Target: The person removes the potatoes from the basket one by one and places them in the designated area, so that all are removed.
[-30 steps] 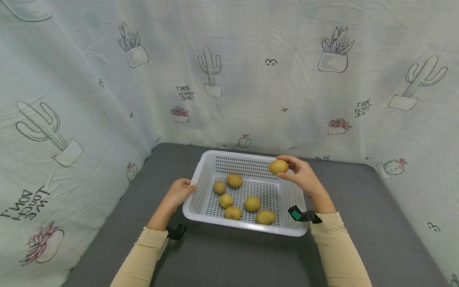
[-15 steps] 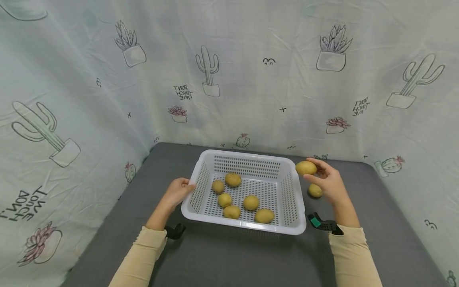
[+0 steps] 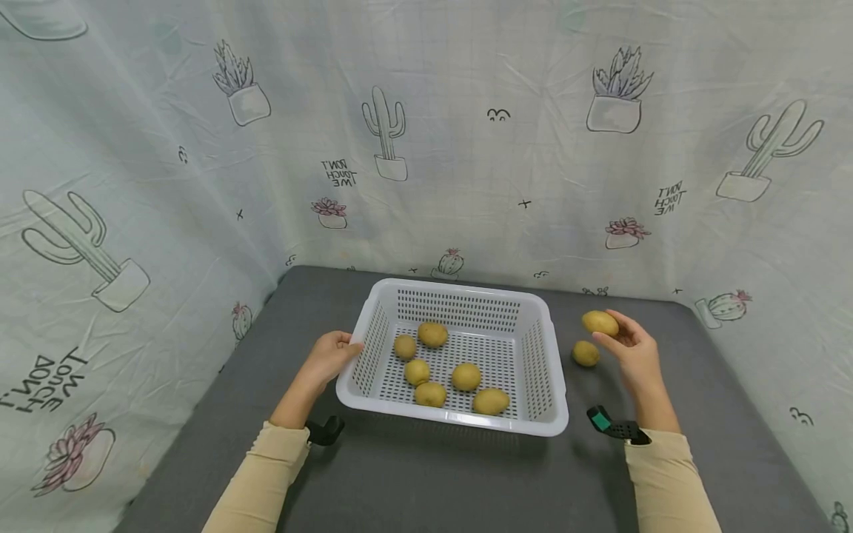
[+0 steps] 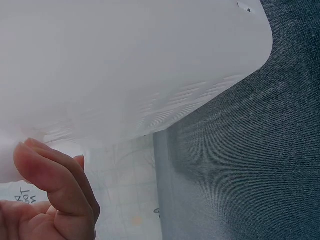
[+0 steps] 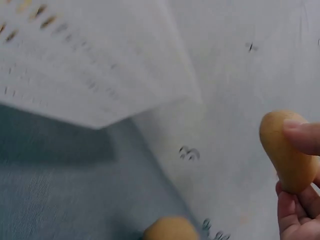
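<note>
My left hand [image 3: 331, 356] grips the left rim of a white perforated plastic basket [image 3: 460, 425]; the left wrist view shows its curled fingers [image 4: 60, 180] at the basket's edge. Several potatoes lie in the basket, among them one potato [image 3: 491, 401] near the front right and another potato [image 3: 433, 334] toward the back. To the right of the basket, my right hand [image 3: 633, 354] pinches a potato [image 3: 600, 323] between thumb and fingers, held above the table. Below and left of that hand, one more potato [image 3: 586, 353] rests on the table, also partly visible in the right wrist view.
The dark grey table [image 3: 426, 481] runs out on all sides of the basket. A pale curtain [image 3: 460, 148] printed with cacti hangs behind it and along both sides. Black straps with small devices are on both wrists.
My right hand has carried its potato from over the basket rightward past the rim, then a little lower. The potato on the table has come into sight. My left hand stays on the rim.
</note>
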Demonstrator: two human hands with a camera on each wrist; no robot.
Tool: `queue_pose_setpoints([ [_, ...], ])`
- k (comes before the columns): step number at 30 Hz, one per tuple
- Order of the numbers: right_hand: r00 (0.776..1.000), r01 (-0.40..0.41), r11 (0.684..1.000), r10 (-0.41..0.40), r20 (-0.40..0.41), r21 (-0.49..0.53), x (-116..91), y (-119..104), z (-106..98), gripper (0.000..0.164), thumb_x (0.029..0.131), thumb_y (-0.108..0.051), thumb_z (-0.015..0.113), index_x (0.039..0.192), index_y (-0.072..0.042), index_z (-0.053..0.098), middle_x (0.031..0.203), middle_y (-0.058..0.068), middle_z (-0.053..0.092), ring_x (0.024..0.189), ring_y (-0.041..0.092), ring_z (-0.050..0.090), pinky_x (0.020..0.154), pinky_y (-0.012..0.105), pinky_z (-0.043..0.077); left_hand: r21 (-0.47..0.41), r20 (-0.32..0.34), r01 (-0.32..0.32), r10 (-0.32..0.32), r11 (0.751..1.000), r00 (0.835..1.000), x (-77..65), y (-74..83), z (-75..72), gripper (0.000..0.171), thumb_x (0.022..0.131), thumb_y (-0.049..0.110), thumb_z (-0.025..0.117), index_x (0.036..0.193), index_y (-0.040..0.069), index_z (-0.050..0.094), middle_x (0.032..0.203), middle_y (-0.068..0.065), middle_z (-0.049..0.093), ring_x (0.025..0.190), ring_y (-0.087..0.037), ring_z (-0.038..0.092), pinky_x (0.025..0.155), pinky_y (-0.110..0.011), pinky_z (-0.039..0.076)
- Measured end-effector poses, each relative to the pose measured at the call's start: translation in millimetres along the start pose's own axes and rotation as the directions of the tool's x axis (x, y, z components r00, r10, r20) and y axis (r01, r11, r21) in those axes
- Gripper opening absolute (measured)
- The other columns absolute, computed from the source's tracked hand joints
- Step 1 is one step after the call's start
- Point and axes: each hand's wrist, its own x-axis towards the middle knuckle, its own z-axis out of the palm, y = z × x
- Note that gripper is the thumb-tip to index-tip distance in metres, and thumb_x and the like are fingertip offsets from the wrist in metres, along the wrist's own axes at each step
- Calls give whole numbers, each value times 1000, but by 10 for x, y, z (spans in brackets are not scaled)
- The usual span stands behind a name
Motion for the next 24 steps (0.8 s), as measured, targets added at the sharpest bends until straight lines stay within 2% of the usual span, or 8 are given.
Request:
queue_pose_setpoints([
  [7,985,-91,996,92,-148,14,-14,205,-99,60,84,-6,70,138,1,44,108,-14,53,99,-4,52,78,4,43,12,-13,4,-3,1000,1000,-12,8,6,33,96,14,53,119,-11,50,102,-27,65,81,-25,68,67,-34,53],
  [10,970,-139,990,136,-204,0,-2,270,-135,64,84,-7,71,140,3,41,107,-14,52,99,-3,50,78,3,43,14,-12,3,-3,1000,1000,-12,15,5,34,96,13,53,119,-11,50,103,-28,65,81,-25,68,68,-35,53],
  [16,931,-249,968,232,-282,-25,-8,389,-205,69,84,-12,71,143,-1,38,108,-16,50,103,-2,47,80,3,39,15,-14,2,-2,1000,1000,-12,29,6,34,96,13,53,119,-11,50,103,-27,65,81,-24,68,68,-35,53],
  [24,898,-309,944,251,-361,-113,-43,566,-285,65,86,-16,70,143,-3,41,109,-16,50,95,-6,46,77,4,38,10,-14,1,-1,1000,1000,-10,17,9,33,96,13,53,118,-11,50,102,-27,65,80,-22,67,67,-34,53],
])
